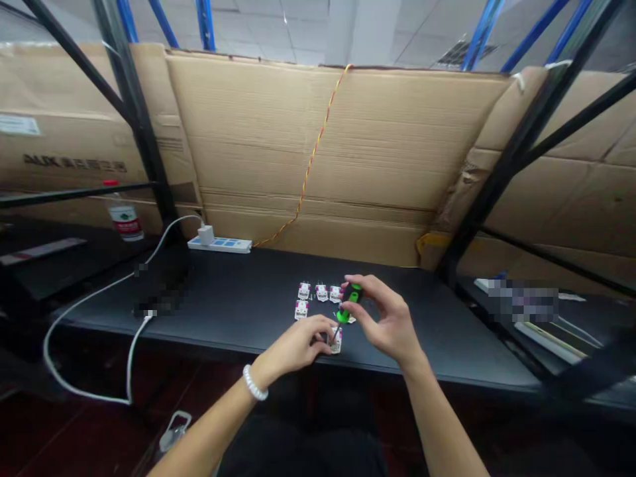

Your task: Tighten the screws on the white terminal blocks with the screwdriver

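Note:
My right hand point(385, 315) grips a green and black screwdriver point(354, 293) by its handle. The shaft slants down to a small white and purple part point(336, 340) near the table's front edge. Fingers of my left hand point(305, 341) are closed on that part's left side and hold it against the table. Behind it lie several similar small white parts with purple sides, among them one at the far left point(304, 290) and one in front of it point(301, 309). Another light piece is partly hidden under my right hand.
On the black table point(238, 291) a white power strip point(219, 245) with a plugged-in charger lies at the back left. A white cable point(89, 299) loops over the left front edge. A water bottle point(125, 215) stands farther left. Cardboard point(387, 159) walls the back; black posts flank it.

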`<move>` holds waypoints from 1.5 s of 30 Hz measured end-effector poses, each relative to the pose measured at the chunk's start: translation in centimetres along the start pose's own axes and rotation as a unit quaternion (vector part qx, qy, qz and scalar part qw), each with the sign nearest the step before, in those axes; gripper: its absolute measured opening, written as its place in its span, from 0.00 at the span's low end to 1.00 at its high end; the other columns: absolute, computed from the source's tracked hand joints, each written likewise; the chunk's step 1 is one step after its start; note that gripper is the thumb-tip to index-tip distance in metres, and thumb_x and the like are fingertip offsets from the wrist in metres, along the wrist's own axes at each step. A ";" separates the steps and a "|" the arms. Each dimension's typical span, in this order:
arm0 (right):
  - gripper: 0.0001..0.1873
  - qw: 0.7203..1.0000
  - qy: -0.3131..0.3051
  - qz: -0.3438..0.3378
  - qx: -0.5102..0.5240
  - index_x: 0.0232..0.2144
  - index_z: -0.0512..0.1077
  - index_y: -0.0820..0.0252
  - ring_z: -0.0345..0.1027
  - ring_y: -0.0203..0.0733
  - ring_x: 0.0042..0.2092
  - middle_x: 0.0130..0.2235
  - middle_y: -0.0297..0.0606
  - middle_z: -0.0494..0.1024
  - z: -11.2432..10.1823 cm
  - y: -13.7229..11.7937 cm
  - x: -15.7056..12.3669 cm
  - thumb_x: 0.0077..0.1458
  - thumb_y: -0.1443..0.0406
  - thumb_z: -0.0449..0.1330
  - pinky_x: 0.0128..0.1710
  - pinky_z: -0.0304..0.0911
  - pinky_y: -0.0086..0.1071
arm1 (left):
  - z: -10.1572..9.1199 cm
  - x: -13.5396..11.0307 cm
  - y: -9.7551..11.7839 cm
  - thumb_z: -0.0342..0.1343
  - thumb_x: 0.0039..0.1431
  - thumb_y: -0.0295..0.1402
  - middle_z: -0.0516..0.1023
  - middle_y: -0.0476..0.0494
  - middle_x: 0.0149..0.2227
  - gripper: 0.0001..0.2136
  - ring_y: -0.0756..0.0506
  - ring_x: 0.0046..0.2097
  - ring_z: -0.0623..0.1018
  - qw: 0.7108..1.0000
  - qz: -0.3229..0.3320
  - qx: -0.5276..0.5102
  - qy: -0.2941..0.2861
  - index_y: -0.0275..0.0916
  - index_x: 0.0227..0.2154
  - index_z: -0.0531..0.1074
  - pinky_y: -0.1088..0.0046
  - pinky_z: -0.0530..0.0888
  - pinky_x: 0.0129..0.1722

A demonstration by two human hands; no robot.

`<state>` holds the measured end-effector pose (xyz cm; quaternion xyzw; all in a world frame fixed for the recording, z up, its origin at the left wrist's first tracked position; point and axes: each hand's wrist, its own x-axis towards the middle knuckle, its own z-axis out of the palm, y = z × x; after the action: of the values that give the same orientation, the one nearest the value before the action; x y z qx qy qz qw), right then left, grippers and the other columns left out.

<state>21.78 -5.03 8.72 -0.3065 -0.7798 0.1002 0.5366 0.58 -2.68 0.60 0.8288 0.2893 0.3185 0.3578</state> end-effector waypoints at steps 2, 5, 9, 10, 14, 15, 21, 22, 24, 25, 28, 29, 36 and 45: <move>0.18 1.000 0.006 -0.001 -0.009 0.56 0.77 0.50 0.79 0.43 0.45 0.46 0.39 0.82 0.0 -0.1 0.0 0.65 0.65 0.67 0.47 0.75 0.37 | 0.1 0.0 0.0 0.62 0.58 0.18 0.81 0.43 0.49 0.08 0.46 0.45 0.81 1.000 -0.011 -0.013 0.003 0.38 0.33 0.77 0.71 0.78 0.48; 0.18 1.000 0.014 -0.003 -0.013 0.57 0.76 0.50 0.79 0.44 0.45 0.47 0.39 0.82 0.2 0.0 0.0 0.65 0.65 0.66 0.47 0.75 0.38 | 0.1 0.0 -0.1 0.61 0.58 0.18 0.81 0.43 0.50 0.08 0.45 0.46 0.80 1.000 -0.007 -0.009 0.007 0.38 0.33 0.77 0.71 0.78 0.49; 0.18 1.000 0.017 -0.006 -0.018 0.57 0.76 0.50 0.79 0.44 0.45 0.46 0.40 0.82 0.3 -0.1 -0.1 0.66 0.65 0.65 0.47 0.76 0.38 | 0.1 -0.1 -0.2 0.61 0.59 0.17 0.80 0.43 0.51 0.09 0.45 0.48 0.80 1.000 0.004 0.009 0.005 0.38 0.34 0.78 0.70 0.77 0.50; 0.18 1.000 0.018 -0.006 -0.020 0.57 0.76 0.50 0.79 0.45 0.45 0.46 0.40 0.82 0.3 -0.1 -0.1 0.66 0.64 0.65 0.47 0.76 0.38 | 0.1 -0.1 -0.1 0.61 0.60 0.18 0.80 0.43 0.52 0.08 0.45 0.48 0.80 1.000 0.003 0.012 0.003 0.38 0.34 0.78 0.70 0.77 0.51; 0.18 1.000 0.016 0.000 -0.021 0.57 0.76 0.50 0.79 0.45 0.45 0.47 0.40 0.82 0.2 -0.1 -0.1 0.66 0.64 0.65 0.47 0.76 0.39 | 0.1 -0.2 0.0 0.61 0.61 0.19 0.79 0.42 0.53 0.07 0.46 0.45 0.80 1.000 -0.008 0.019 -0.004 0.38 0.34 0.78 0.70 0.76 0.50; 0.18 1.000 0.015 0.000 -0.020 0.58 0.75 0.49 0.79 0.45 0.45 0.47 0.40 0.81 0.3 0.0 -0.1 0.66 0.64 0.65 0.47 0.75 0.39 | 0.1 -0.2 0.1 0.61 0.61 0.19 0.78 0.42 0.53 0.07 0.46 0.44 0.79 1.000 -0.010 0.023 -0.003 0.38 0.34 0.78 0.70 0.76 0.50; 0.19 1.000 0.009 -0.008 -0.011 0.57 0.76 0.48 0.77 0.43 0.43 0.47 0.38 0.81 0.4 0.1 0.1 0.66 0.65 0.66 0.46 0.74 0.37 | 0.2 -0.1 0.1 0.60 0.62 0.19 0.78 0.44 0.51 0.07 0.46 0.46 0.79 1.000 0.001 0.007 -0.005 0.39 0.34 0.78 0.71 0.76 0.51; 0.18 1.000 0.009 -0.011 -0.014 0.57 0.76 0.48 0.77 0.42 0.41 0.46 0.38 0.80 0.4 0.0 0.1 0.65 0.64 0.67 0.44 0.74 0.36 | 0.2 -0.1 0.0 0.60 0.62 0.19 0.78 0.44 0.50 0.07 0.46 0.46 0.79 1.000 0.003 0.007 -0.007 0.39 0.35 0.78 0.70 0.76 0.52; 0.18 0.999 0.018 -0.019 -0.030 0.55 0.77 0.49 0.73 0.40 0.36 0.42 0.37 0.79 0.5 0.0 0.4 0.63 0.62 0.69 0.38 0.73 0.35 | 0.2 0.0 -0.1 0.60 0.62 0.20 0.78 0.44 0.50 0.07 0.45 0.47 0.79 1.000 0.005 0.011 -0.010 0.39 0.35 0.78 0.70 0.76 0.52; 0.18 0.998 0.028 -0.024 -0.042 0.54 0.78 0.49 0.71 0.40 0.34 0.40 0.36 0.77 0.5 0.0 0.5 0.62 0.61 0.71 0.36 0.72 0.35 | 0.2 0.0 -0.2 0.60 0.62 0.20 0.78 0.44 0.50 0.07 0.45 0.47 0.79 1.000 0.005 0.012 -0.012 0.39 0.35 0.78 0.69 0.76 0.53; 0.19 0.994 0.059 -0.040 -0.078 0.51 0.79 0.49 0.68 0.40 0.32 0.36 0.35 0.76 0.8 -0.1 0.8 0.58 0.58 0.74 0.33 0.72 0.35 | 0.2 0.0 -0.3 0.60 0.63 0.20 0.78 0.44 0.49 0.07 0.45 0.48 0.79 1.000 0.011 0.018 -0.012 0.39 0.35 0.78 0.68 0.75 0.55; 0.19 0.994 0.063 -0.043 -0.085 0.51 0.79 0.49 0.68 0.40 0.33 0.37 0.35 0.76 0.9 0.0 0.8 0.58 0.57 0.74 0.34 0.72 0.36 | 0.1 0.0 -0.3 0.60 0.63 0.20 0.78 0.44 0.49 0.07 0.44 0.49 0.79 1.000 0.015 0.021 -0.011 0.39 0.36 0.78 0.67 0.75 0.56; 0.25 0.998 -0.034 0.019 0.042 0.67 0.68 0.49 0.80 0.49 0.51 0.57 0.46 0.81 0.8 0.0 0.2 0.71 0.63 0.57 0.53 0.76 0.45 | -0.2 0.1 0.4 0.59 0.61 0.17 0.78 0.42 0.51 0.09 0.43 0.49 0.79 0.999 0.015 0.038 -0.027 0.39 0.37 0.77 0.66 0.76 0.56; 0.19 0.997 0.037 -0.042 -0.046 0.52 0.80 0.48 0.72 0.40 0.35 0.38 0.35 0.76 1.2 -1.0 1.2 0.58 0.62 0.73 0.37 0.74 0.36 | 0.1 -0.1 0.0 0.58 0.63 0.19 0.78 0.43 0.47 0.09 0.43 0.49 0.79 0.999 0.031 0.042 -0.015 0.39 0.36 0.77 0.67 0.75 0.56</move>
<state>20.05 -4.86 9.63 -0.3016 -0.7755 0.0299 0.5539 0.64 -2.77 0.50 0.8563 0.2708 0.3049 0.3170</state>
